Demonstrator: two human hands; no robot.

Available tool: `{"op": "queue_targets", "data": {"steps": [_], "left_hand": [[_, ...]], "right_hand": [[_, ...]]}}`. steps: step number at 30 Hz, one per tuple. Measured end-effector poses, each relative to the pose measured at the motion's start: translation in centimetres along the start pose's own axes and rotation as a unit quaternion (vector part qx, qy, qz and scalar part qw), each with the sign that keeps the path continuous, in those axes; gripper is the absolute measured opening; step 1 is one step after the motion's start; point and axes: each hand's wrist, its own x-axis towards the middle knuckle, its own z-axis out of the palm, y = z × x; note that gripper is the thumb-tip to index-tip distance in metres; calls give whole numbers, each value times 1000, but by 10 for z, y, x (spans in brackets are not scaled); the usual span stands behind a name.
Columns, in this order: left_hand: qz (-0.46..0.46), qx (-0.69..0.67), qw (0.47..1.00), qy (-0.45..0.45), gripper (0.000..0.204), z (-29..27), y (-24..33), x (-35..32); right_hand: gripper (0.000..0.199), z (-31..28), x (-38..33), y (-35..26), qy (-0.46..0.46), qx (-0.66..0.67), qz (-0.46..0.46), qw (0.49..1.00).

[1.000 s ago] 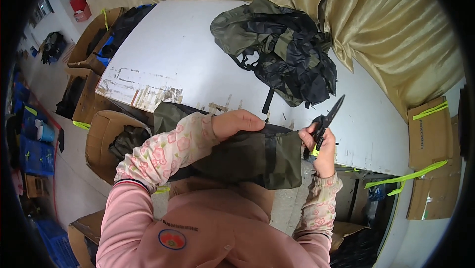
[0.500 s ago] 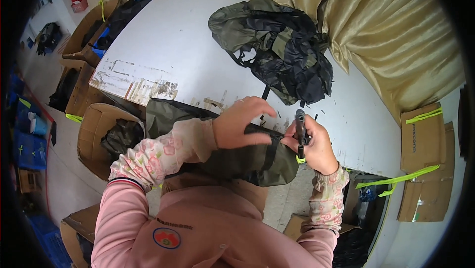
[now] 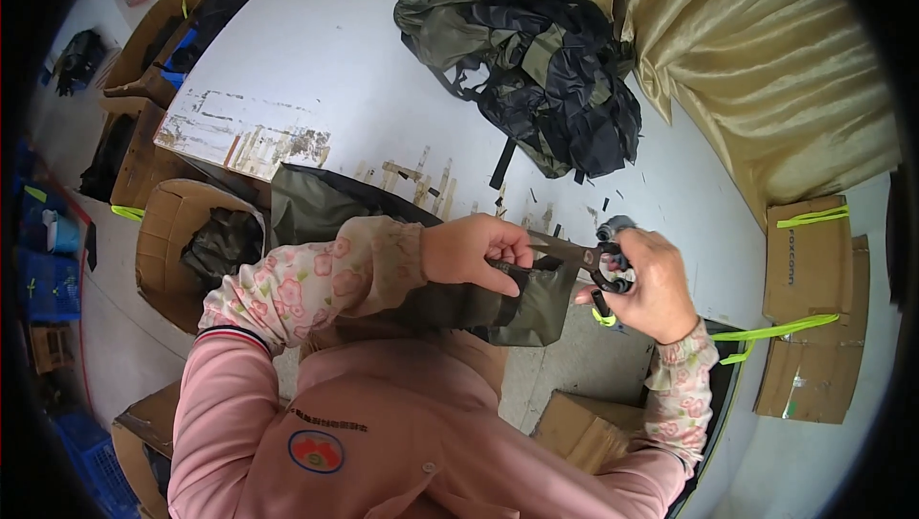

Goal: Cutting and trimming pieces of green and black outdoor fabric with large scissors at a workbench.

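My left hand is closed in a pinch on the edge of a dark olive-green fabric piece with black trim. The cloth drapes over the table's front edge toward my lap. My right hand grips scissors by their black handles. Their blades point left, close to my left fingertips and the black trim; whether they touch the cloth I cannot tell. A small black piece with a yellow-green end hangs below the scissor handles. Farther back lies a crumpled pile of olive and black fabric with straps.
The white table has tape marks and scattered black scraps near its front edge. An open cardboard box with dark fabric stands at the left. Gold curtains hang behind, and flattened cardboard leans at the right.
The scissors have swung from upright in my right hand to blades pointing left. My left fingers have closed on the cloth edge, and my right hand has shifted right.
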Motion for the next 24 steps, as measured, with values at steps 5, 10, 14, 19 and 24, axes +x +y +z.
{"op": "queue_targets", "data": {"steps": [5, 10, 14, 19, 24], "left_hand": [[-14, 14, 1000, -12, 27, 4, 7, 0], [18, 23, 1000, -2, 20, 13, 2, 3], [30, 25, 999, 5, 19, 16, 3, 0], [14, 61, 998, 3, 20, 16, 7, -3], [19, 29, 999, 1, 18, 18, 7, -3]], "right_hand": [[49, -29, -13, 1, -59, -133, -13, 989], [43, -45, -18, 1, -95, -202, -18, 975], [43, -46, -19, -2, -111, -225, -16, 968], [43, -39, -18, -5, -122, -204, -14, 971], [42, -31, -15, -7, -109, -185, -21, 977]]}}
